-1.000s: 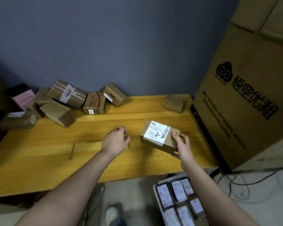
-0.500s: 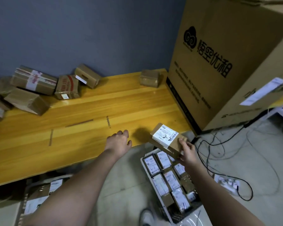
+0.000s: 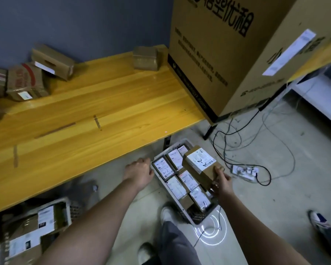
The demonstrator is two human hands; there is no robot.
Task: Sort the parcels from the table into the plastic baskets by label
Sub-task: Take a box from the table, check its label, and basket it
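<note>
The right hand [image 3: 221, 181] grips the box [image 3: 200, 166] at its near end. The box hangs just above the basket [image 3: 195, 217] on the floor. Its long side runs away from the hand. The left hand [image 3: 139, 170], fingers loose, hovers beside the basket's left rim.

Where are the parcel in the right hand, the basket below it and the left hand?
parcel [image 3: 200, 161]: head view, on its white label.
basket [image 3: 154, 170]: head view, on its left rim.
left hand [image 3: 139, 169]: head view, on its back.
</note>
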